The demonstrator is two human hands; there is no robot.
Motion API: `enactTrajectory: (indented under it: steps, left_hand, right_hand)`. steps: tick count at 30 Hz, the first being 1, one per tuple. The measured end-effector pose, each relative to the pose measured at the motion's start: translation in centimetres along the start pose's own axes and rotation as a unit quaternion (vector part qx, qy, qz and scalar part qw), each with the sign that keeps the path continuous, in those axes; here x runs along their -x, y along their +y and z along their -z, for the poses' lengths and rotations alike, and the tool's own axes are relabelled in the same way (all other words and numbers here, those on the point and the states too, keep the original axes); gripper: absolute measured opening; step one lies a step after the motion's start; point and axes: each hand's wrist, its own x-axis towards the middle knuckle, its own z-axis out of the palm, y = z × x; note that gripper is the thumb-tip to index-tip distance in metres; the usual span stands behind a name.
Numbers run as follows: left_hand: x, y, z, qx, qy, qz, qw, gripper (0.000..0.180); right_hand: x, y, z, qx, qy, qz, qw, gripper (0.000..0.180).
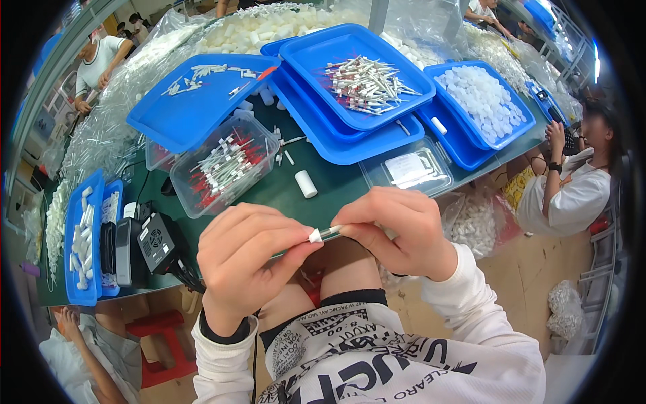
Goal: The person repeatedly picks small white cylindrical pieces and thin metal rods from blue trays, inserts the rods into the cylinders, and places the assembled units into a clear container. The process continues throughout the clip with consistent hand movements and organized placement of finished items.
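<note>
My left hand (252,259) pinches a small white cap (315,236) between thumb and fingertips, in front of the table edge. Opposite it, my right hand (398,230) grips a thin white stick (332,231) whose tip meets the cap; whether it sits inside cannot be made out. Just beyond the hands a white cylinder (305,184) stands on the green tabletop (269,202). Left of that is a clear plastic bin (195,205) full of thin white sticks with red ends.
Blue trays (296,54) are stacked behind, one bearing similar sticks. Another blue tray (528,128) holds translucent white pieces (481,101). A clear lidded box (412,172) lies at the table's edge. A black device (158,242) with cables stands left. Co-workers sit around, one person (565,178) at right.
</note>
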Motion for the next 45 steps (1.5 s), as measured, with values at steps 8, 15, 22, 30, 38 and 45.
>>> enactTrajectory:
  steps: [8,15,22,30,38,45]
  left_hand:
    - [-0.5,0.9,1.2,-0.094,-0.038,-0.057,0.993,0.019]
    - [-1.1,1.0,0.0,-0.107,-0.064,-0.078,0.989,0.02]
    - [-1.0,1.7,0.4,-0.067,-0.083,-0.035,0.994,0.014]
    - [-1.7,1.9,-0.2,-0.044,-0.089,-0.008,0.995,0.012]
    - [-1.5,-3.3,0.1,-0.178,-0.081,0.109,0.975,0.058]
    - [1.7,-8.6,0.3,-0.211,-0.166,0.238,0.933,0.021]
  right_hand:
    - [-0.2,-0.3,0.2,0.007,-0.017,0.02,1.0,0.013]
    - [0.7,0.5,0.6,0.006,-0.034,-0.035,0.999,0.009]
    - [0.9,0.1,1.6,0.015,-0.004,-0.021,1.0,0.017]
    - [1.2,0.9,1.4,0.03,-0.04,-0.026,0.998,0.014]
    - [-4.6,6.0,4.2,0.109,-0.084,-0.211,0.968,0.019]
    - [-12.1,19.0,7.8,0.386,-0.126,-0.271,0.873,0.031]
